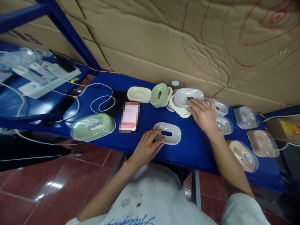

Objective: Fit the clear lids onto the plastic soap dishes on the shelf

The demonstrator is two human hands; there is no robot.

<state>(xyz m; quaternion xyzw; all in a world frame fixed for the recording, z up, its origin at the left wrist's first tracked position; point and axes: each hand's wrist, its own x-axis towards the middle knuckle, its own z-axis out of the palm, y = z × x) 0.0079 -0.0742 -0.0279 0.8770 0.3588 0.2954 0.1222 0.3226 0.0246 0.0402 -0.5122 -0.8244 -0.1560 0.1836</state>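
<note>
- Pale-grey oval dish with a central slot (pixel 175 134) on a blue tabletop (pixel 199 154), the loosely bent left hand (pixel 145 147) at its left end; grip unclear.
- Glossy pale-grey oval dish (pixel 184 93) farther back, the curved right hand (pixel 204 115) at its side; whether it grips cannot be told.

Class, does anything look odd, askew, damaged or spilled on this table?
Yes: the phone, beyond and left of the left hand, appears in coarse, blocky squares, unlike the things around it. No spill or breakage is visible.
</note>
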